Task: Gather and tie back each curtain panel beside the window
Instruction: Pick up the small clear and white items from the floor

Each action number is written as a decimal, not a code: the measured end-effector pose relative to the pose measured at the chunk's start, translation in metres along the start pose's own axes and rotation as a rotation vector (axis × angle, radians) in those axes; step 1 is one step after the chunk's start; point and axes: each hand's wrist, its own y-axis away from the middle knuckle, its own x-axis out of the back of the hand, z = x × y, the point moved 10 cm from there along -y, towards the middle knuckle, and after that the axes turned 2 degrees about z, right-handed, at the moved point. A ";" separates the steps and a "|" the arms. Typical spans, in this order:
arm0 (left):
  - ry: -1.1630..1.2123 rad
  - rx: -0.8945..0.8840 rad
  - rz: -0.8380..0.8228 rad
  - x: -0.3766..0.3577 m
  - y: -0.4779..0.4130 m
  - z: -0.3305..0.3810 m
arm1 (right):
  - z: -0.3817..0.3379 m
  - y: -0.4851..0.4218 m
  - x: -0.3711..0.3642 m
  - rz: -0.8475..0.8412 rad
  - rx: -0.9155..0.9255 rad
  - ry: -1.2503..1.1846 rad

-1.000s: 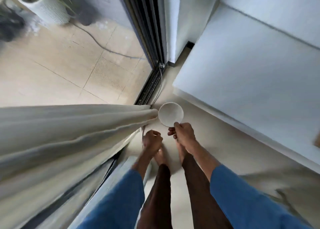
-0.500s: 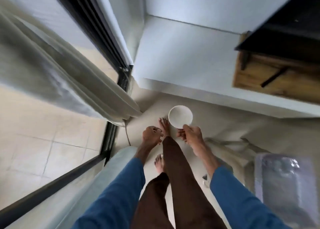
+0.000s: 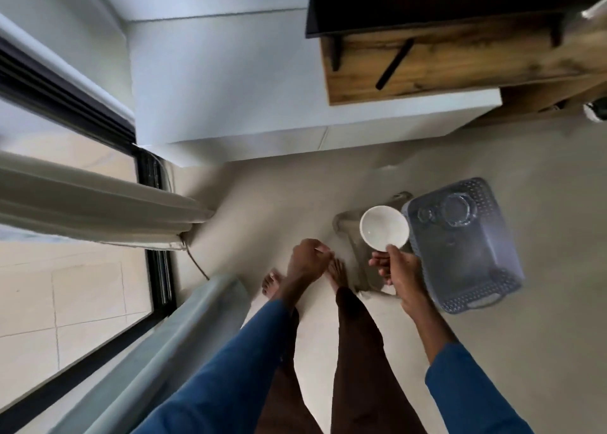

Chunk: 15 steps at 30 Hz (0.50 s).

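Note:
A cream curtain panel [image 3: 98, 203] hangs gathered at the left, against the black-framed window [image 3: 154, 269]. A thin cord [image 3: 195, 264] trails from its lower end to the floor. A second pale grey panel [image 3: 170, 341] runs along the window at lower left. My right hand [image 3: 395, 266] pinches the rim of a small white bowl [image 3: 382, 231], held above the floor. My left hand [image 3: 307, 259] is closed in a loose fist over my feet; something thin may be pinched in it, too small to tell. Neither hand touches a curtain.
A grey perforated plastic basket [image 3: 476, 269] with glassware in it stands on the floor at the right, beside a pale cloth [image 3: 358, 266]. A wooden cabinet [image 3: 443, 59] with a dark top hangs at upper right. White wall [image 3: 230, 82] ahead.
The view has swung right and away from the window. The curtain has slid to the left edge, the basket has come fully into view, and my right hand carried the bowl toward it.

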 end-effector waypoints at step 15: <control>-0.233 -0.071 -0.195 -0.195 -0.030 0.092 | 0.053 -0.130 0.146 0.139 -0.261 -0.045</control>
